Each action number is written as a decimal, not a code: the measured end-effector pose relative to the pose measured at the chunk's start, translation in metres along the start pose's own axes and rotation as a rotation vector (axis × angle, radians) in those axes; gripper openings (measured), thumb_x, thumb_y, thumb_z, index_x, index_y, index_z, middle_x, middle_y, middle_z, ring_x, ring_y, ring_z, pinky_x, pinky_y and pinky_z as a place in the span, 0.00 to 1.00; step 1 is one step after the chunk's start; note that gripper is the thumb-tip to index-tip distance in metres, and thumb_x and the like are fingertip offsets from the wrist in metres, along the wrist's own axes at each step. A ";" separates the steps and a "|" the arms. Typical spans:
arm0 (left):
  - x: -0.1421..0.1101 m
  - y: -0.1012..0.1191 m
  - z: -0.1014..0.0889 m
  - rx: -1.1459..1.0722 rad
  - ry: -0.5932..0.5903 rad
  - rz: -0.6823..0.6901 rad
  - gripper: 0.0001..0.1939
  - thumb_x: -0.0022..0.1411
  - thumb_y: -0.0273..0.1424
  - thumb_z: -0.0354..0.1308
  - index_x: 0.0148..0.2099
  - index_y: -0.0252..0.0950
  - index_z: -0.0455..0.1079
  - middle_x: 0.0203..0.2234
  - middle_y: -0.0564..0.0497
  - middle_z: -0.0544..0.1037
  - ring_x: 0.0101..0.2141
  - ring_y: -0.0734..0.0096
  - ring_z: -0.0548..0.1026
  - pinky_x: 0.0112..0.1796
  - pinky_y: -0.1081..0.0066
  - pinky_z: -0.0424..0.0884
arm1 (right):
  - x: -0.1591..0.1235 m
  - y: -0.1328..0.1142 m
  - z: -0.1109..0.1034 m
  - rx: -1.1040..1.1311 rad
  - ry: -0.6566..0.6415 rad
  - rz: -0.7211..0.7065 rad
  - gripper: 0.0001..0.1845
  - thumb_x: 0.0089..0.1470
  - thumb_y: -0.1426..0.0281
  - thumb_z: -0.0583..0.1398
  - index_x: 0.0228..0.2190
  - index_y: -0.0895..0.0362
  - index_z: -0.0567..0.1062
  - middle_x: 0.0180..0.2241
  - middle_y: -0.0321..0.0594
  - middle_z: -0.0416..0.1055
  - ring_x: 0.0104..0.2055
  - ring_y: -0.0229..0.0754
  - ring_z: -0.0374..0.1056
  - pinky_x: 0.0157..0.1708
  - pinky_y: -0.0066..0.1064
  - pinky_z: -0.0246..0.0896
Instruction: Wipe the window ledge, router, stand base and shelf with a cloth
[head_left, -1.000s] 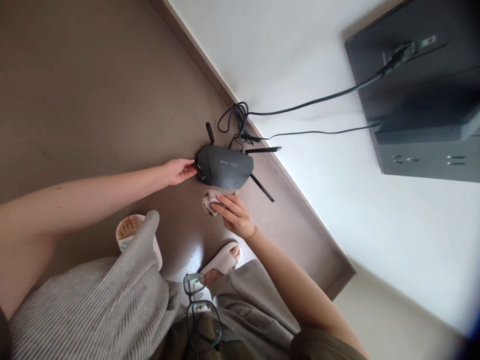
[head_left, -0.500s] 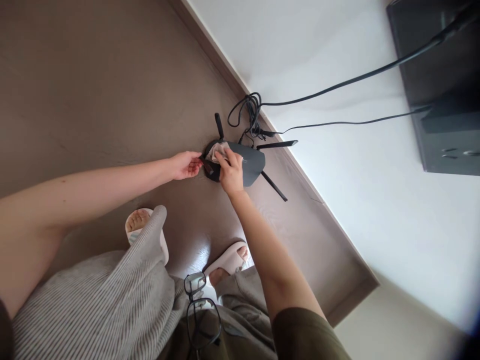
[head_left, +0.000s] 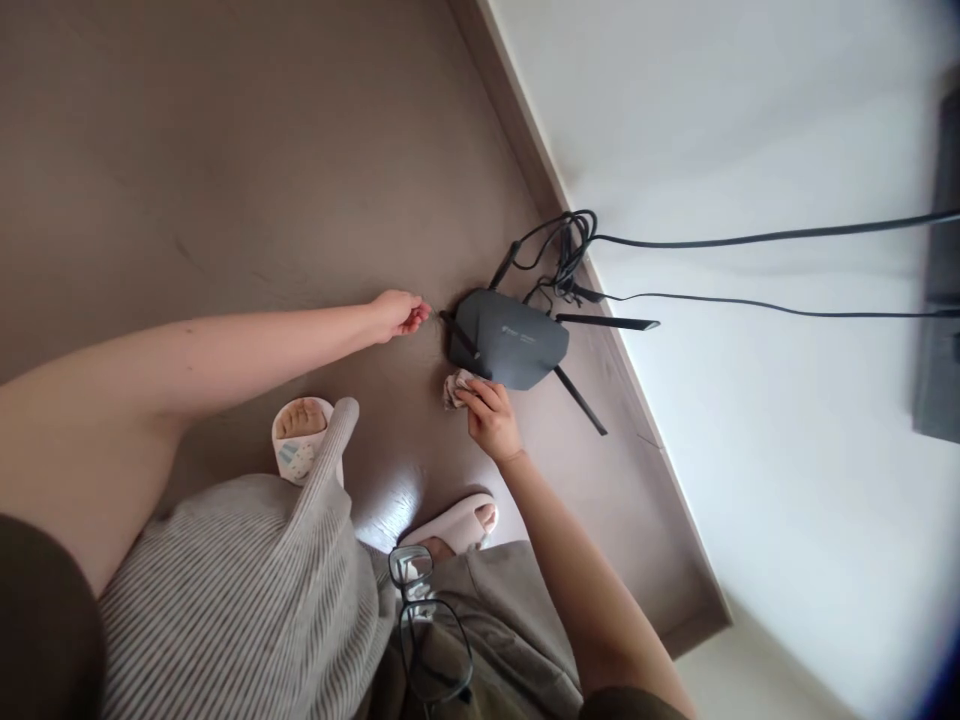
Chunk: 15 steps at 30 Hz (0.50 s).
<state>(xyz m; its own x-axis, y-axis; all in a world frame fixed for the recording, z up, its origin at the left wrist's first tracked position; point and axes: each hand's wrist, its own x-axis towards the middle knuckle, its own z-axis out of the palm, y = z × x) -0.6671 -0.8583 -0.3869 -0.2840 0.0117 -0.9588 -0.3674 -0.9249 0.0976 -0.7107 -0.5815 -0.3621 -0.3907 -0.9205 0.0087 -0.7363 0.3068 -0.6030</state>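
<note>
A dark grey router [head_left: 517, 342] with several black antennas lies on the brown floor [head_left: 225, 170] beside the white wall. My right hand [head_left: 491, 418] is closed on a small beige cloth [head_left: 454, 388] at the router's near edge. My left hand [head_left: 399, 313] hovers just left of the router, fingers curled loosely, a short gap from the nearest antenna, holding nothing that I can see.
A tangle of black cables [head_left: 564, 245] lies behind the router and runs right along the wall [head_left: 750, 420] to a dark object [head_left: 941, 330] at the frame edge. My slippered feet [head_left: 300, 450] and glasses [head_left: 427, 620] hanging from my shirt are below.
My right hand with the cloth has come off the router's top down to its near edge. My left hand has let go of the router's left antenna.
</note>
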 end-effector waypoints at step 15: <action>-0.007 0.021 0.004 0.251 -0.147 0.048 0.30 0.70 0.47 0.41 0.45 0.29 0.77 0.41 0.33 0.80 0.49 0.53 0.77 0.47 0.65 0.71 | 0.093 -0.060 0.070 0.280 0.314 0.902 0.22 0.58 0.69 0.52 0.49 0.61 0.78 0.46 0.54 0.78 0.49 0.49 0.74 0.50 0.45 0.70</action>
<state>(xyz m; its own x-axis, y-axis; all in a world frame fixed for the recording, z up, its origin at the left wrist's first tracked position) -0.6763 -0.8765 -0.3776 -0.4249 0.0426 -0.9042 -0.5530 -0.8030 0.2221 -0.6642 -0.7023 -0.3809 -0.8984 -0.2526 -0.3594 0.0492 0.7551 -0.6537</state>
